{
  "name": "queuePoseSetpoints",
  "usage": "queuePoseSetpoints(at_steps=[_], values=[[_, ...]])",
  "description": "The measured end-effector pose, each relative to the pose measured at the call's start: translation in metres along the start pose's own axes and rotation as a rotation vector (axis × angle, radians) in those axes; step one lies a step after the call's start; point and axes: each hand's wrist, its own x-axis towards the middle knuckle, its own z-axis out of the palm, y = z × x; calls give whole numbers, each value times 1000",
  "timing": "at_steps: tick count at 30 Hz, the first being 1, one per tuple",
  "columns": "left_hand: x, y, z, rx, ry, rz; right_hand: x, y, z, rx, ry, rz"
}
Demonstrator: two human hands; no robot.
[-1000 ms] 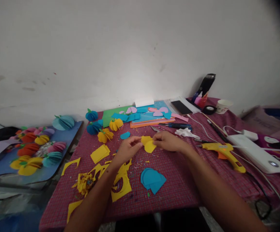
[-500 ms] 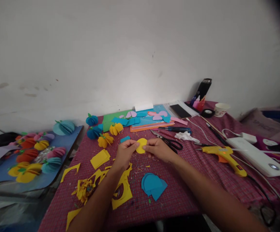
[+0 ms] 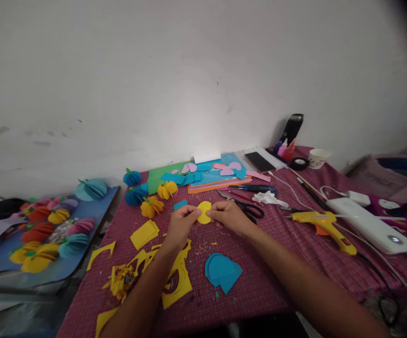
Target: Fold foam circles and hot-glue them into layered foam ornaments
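Observation:
A round yellow paper piece [image 3: 204,212] is held between both hands above the table, pinched at its two sides. My left hand [image 3: 184,223] has thumb and fingers closed on its left edge. On its right edge, my right hand [image 3: 229,217] does the same. Below the hands lie stacked blue paper circles [image 3: 222,271]. Yellow paper scraps [image 3: 178,281] with round cut-outs lie beneath my left forearm, and a small pile of yellow squares [image 3: 145,234] rests left of it. Black-handled scissors [image 3: 251,209] lie just behind my right hand.
A yellow glue gun [image 3: 325,225] and a white power bank [image 3: 370,225] lie at the right. Coloured paper sheets [image 3: 221,185], a phone [image 3: 260,162] and a paper cup [image 3: 319,158] are at the back. Finished paper pumpkins [image 3: 152,205] stand left; more sit on a blue board [image 3: 80,263].
The yellow circle looks slightly narrower, as if turned or bent between my fingers. The whole view has shifted a little; both hands keep their grip.

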Motion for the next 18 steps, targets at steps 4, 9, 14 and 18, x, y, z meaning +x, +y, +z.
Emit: queuePoseSetpoints(at_steps=[4,9,14,18], values=[[0,0,0,7,-7,-2,1,3,0,1,5,4],[1,-2,0,-16,-4,-9,2,4,0,-17,9,13],[1,-3,0,-13,-8,0,0,-1,0,-8,0,17],[1,-1,1,-11,2,2,0,-2,0,-3,-11,12]])
